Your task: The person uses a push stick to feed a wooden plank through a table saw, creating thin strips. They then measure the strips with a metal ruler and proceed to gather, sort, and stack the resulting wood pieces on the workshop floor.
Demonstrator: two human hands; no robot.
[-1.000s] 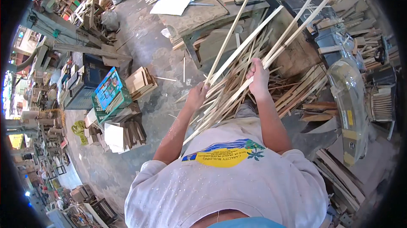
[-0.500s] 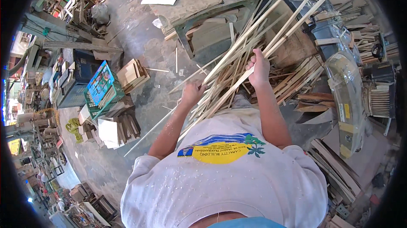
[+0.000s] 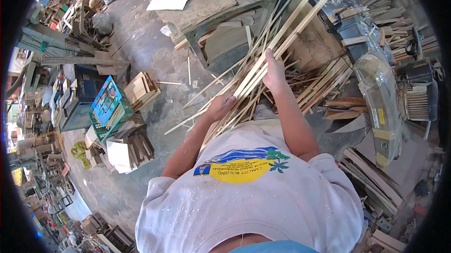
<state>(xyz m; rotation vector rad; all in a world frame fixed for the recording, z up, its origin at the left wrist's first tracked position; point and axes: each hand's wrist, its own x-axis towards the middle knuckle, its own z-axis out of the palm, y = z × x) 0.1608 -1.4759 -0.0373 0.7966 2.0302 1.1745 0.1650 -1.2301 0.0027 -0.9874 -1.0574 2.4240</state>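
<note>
Both forearms reached forward, converging over the work. The left hand [image 3: 221, 106] was the nearer to the body, its back turned upward, fingers curled and thumb against the stock. The right hand [image 3: 274, 73] was set farther out, thumb uppermost and pointing away from the body.

The pale strips [image 3: 306, 21] were of wood, long, narrow and straight-edged, with a raw, unfinished surface. Beneath lay a tangle of similar loose strips [image 3: 246, 105], some browner, crossing at various angles. Fine chips clung to the white shirt [image 3: 253, 201]; the floor [image 3: 141, 41] was grey and stained.

The right grip was closed round the pale strips, which projected well beyond it toward the upper right. The left grip was narrow, closed on their nearer part; its fingertips were hidden. Where the near ends finished among the tangle could not be determined
</note>
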